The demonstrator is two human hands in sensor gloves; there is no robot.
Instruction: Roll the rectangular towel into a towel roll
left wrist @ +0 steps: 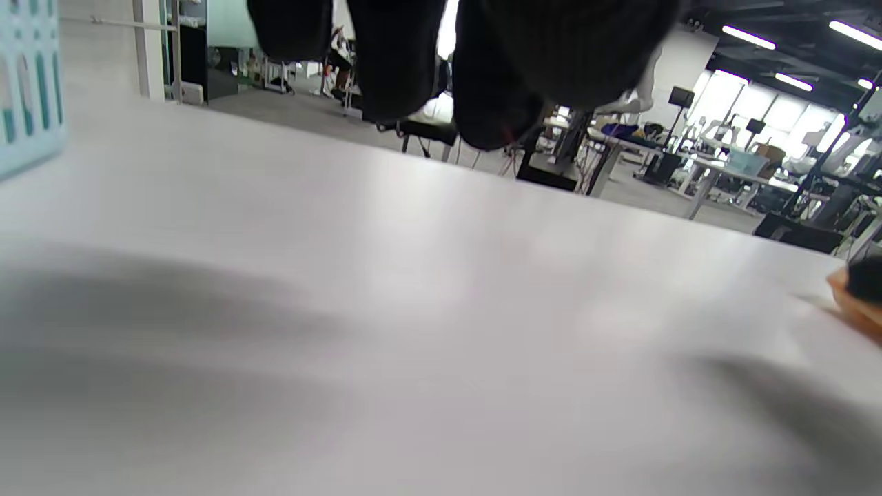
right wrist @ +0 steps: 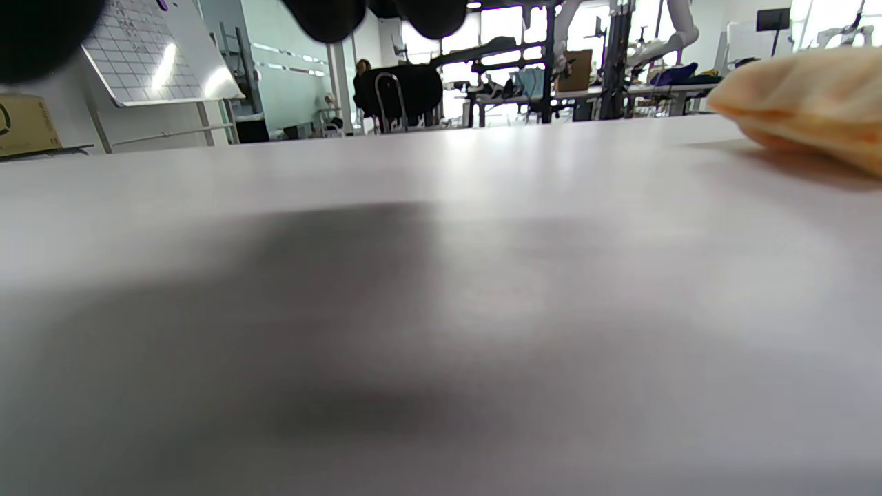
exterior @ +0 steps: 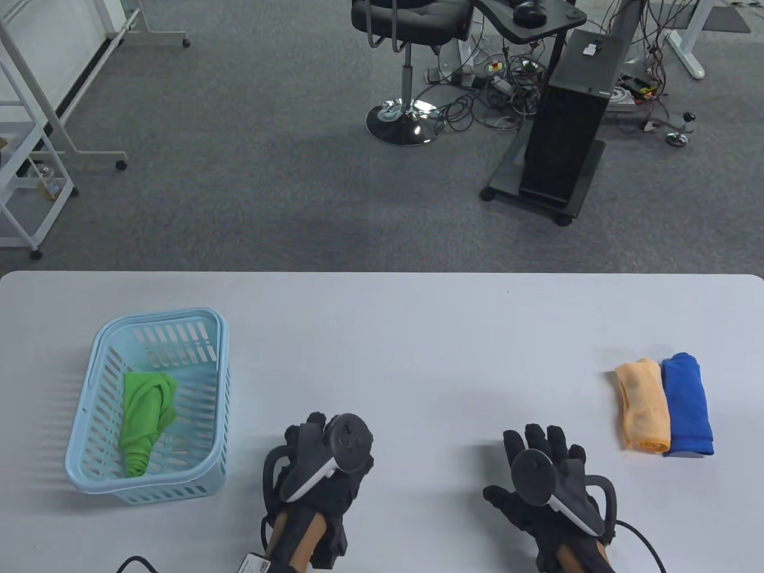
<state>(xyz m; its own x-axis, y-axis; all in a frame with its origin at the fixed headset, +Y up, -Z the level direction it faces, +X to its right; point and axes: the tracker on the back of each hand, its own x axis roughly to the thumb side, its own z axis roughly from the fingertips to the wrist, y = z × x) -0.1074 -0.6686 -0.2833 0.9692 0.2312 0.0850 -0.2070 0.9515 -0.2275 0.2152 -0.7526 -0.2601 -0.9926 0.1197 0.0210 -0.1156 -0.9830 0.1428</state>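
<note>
Bench (exterior: pixel 382 322): white top, far edge straight across the table view with rounded corners; grey carpet beyond.

Left hand (exterior: pixel 319 471): low over the near part of the bench, left of centre. Fingers loosely curled under the tracker, nothing held. In the left wrist view, gloved fingertips (left wrist: pixel 396 62) hanging in from the top edge, clear of the bench surface.

Right hand (exterior: pixel 546 477): near edge, right of centre, well apart from the left. Fingers spread and fairly straight, nothing held. In the right wrist view, only dark fingertips (right wrist: pixel 324 17) at the top edge, above bare surface.

Orange towel (exterior: pixel 643 404): rolled, lying on the bench near its right end, ahead and right of the right hand, not touched by it. Also seen at the right edge of the right wrist view (right wrist: pixel 806 103).

Blue towel (exterior: pixel 687 404): rolled, lying alongside the orange towel on its right, the two touching along their length. Some bare bench between it and the right edge.

Basket (exterior: pixel 80 430): light blue, slatted, standing near the left end. Green towel (exterior: pixel 146 421): loosely bundled inside it, tapering toward the near wall.

Between basket and towels: wide bare stretch of bench across the middle, reaching to the far edge.

Beyond the bench: black chair (exterior: pixel 412 24), black cabinet on wheels (exterior: pixel 567 137), loose cables (exterior: pixel 507 89) on the carpet.
</note>
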